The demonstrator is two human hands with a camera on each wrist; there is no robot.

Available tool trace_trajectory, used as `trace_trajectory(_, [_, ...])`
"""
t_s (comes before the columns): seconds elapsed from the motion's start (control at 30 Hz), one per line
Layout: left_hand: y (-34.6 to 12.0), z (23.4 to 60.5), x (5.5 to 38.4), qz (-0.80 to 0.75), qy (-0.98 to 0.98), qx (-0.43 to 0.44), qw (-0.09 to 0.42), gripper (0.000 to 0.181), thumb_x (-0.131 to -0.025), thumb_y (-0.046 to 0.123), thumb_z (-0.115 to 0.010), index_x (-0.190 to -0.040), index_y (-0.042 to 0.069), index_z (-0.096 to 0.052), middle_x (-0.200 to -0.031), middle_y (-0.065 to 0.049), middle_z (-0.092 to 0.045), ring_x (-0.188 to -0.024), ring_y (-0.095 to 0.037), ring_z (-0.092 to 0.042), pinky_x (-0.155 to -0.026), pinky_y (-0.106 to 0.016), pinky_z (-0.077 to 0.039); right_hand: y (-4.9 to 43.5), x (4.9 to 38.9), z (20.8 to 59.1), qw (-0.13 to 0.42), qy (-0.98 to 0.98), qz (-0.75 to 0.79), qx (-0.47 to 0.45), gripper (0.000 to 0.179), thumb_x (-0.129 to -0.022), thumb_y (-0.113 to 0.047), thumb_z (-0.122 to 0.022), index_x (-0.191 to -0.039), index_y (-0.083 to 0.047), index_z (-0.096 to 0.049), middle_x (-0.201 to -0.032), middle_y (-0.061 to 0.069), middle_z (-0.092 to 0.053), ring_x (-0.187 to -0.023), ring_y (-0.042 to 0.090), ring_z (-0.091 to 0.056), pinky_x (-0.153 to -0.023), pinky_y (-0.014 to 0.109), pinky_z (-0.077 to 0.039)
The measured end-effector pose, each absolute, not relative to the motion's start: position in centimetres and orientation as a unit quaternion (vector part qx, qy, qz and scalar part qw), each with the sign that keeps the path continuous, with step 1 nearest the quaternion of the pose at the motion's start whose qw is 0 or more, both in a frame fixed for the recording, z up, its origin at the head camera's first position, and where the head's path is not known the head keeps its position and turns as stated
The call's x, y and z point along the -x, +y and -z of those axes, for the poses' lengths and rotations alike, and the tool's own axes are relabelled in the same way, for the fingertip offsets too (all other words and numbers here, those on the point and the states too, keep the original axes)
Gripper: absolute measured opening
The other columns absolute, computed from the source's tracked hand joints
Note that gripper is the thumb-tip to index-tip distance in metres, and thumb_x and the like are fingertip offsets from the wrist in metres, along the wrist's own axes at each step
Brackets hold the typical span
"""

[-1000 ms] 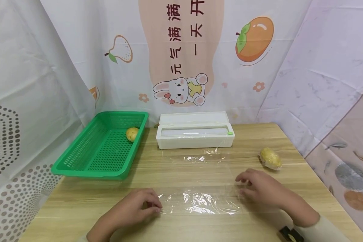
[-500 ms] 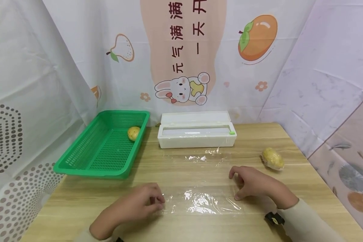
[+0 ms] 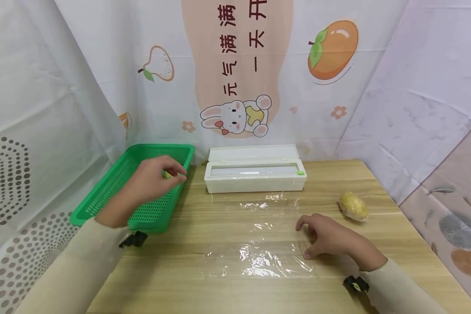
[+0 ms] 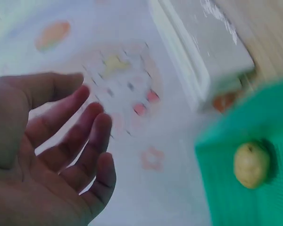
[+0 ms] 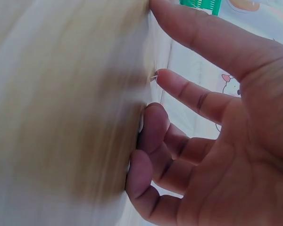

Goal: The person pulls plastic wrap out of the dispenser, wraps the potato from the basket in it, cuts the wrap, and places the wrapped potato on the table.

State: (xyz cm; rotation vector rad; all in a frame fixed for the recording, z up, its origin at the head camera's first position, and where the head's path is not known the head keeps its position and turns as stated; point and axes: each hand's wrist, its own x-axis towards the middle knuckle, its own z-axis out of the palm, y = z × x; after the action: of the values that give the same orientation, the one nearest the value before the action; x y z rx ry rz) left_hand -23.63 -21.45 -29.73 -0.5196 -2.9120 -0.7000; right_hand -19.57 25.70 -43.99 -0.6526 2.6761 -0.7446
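My left hand [image 3: 153,179] is over the green basket [image 3: 80,218], fingers loosely bent with nothing between them. A yellow potato [image 4: 251,165] lies in that basket, mostly hidden behind the hand in the head view. Clear cling film [image 3: 255,235] is spread flat on the wooden table, running forward from the white cling film dispenser [image 3: 255,185]. My right hand [image 3: 329,235] rests at the film's right edge, thumb and fingers spread apart and fingertips down on it. In the right wrist view these fingertips [image 5: 153,117] meet the surface.
Another potato [image 3: 353,206], wrapped in film, lies on the table [image 3: 396,244] beyond my right hand. The dispenser's lid [image 3: 255,152] stands raised, and a green slider [image 3: 300,172] sits at its right end. Printed curtains [image 3: 290,109] hang close behind the table.
My left hand has left the film's near left corner and moved forward and left to over the basket. My right hand shifted slightly left onto the film's edge, then stayed.
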Motion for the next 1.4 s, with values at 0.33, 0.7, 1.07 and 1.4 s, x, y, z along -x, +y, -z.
trace_trajectory(0.33, [-25.9, 30.4, 31.2, 0.317, -0.947, 0.045, 0.008, 0.041, -0.099, 0.039, -0.070, -0.128, 0.010, -0.065, -0.132, -0.014, -0.064, -0.124, -0.035, -0.060, -0.097, -0.052, -0.053, 25.6, 19.4, 44.0, 0.137, 0.929, 0.264, 0.220, 0.065, -0.061, -0.037, -0.099, -0.115, -0.023, -0.066, -0.100, 0.002, -0.059, -0.091, 0.018, -0.054, -0.081, 0.037, -0.047])
trace_trajectory(0.7, [-28.5, 32.8, 35.1, 0.311, -0.949, 0.050, 0.015, 0.048, -0.099, 0.036, -0.071, -0.133, 0.003, -0.062, -0.141, -0.025, -0.055, -0.129, -0.042, -0.053, -0.100, -0.058, -0.050, 25.9, 19.5, 44.2, 0.130, 0.931, 0.251, 0.229, 0.061, -0.062, -0.038, -0.099, -0.112, -0.023, -0.068, -0.099, 0.000, -0.060, -0.091, 0.016, -0.056, -0.080, 0.034, -0.047])
trace_trajectory(1.07, [-30.6, 36.5, 36.7, 0.305, -0.952, 0.013, -0.011, 0.072, -0.098, 0.047, -0.069, -0.152, 0.003, -0.047, -0.154, -0.031, -0.044, -0.136, -0.050, -0.046, -0.104, -0.064, -0.046, 25.6, 19.6, 44.1, 0.142, 0.929, 0.259, 0.222, 0.061, -0.063, -0.036, -0.099, -0.113, -0.023, -0.068, -0.102, 0.000, -0.060, -0.093, 0.017, -0.055, -0.080, 0.033, -0.047])
trace_trajectory(1.4, [-30.7, 39.3, 38.0, 0.267, -0.960, 0.031, -0.085, 0.086, -0.097, 0.055, -0.066, -0.157, 0.000, -0.038, -0.153, -0.039, -0.038, -0.137, -0.056, -0.042, -0.105, -0.067, -0.044, 25.6, 19.6, 44.3, 0.136, 0.931, 0.256, 0.223, 0.060, -0.063, -0.037, -0.099, -0.112, -0.023, -0.067, -0.100, -0.001, -0.059, -0.091, 0.016, -0.054, -0.079, 0.033, -0.046])
